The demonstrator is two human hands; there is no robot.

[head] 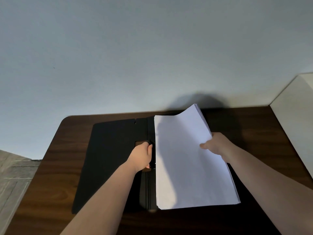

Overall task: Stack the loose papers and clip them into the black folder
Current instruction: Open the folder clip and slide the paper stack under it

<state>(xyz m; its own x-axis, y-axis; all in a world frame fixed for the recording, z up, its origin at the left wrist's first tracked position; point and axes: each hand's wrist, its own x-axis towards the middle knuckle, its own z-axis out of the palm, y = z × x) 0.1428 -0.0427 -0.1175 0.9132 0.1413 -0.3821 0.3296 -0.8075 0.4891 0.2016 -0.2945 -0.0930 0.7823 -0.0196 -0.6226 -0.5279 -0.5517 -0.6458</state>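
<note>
Two bare arms reach forward from the bottom edge, one on each side. Behind everything stands a big plain grey-blue wall (pixel 135 48). Below it is the dark brown wooden bench (pixel 55 167), with a rounded corner on the far left. A white block (pixel 294 119) stands on the right side of the bench, against the wall. Grey floor (pixel 11 175) shows at the lower left.

On the bench lies the black folder (pixel 110 158), opened flat. Its left cover is bare. The stack of white papers (pixel 188 163) lies on the right half of the folder, with its left edge just beside the spine. The far right corner of the stack is lifted and curls up off the folder, and the near edge rests down flat.

The right hand (pixel 215 145) pinches the right edge of the stack, thumb on top of the sheets and the other fingers hidden under them. The left hand (pixel 142 155) is at the spine, curled around the black clip (pixel 151 143) there, with the fingertips pressed on it. How tightly it grips cannot be told, since the clip is small and dark.
</note>
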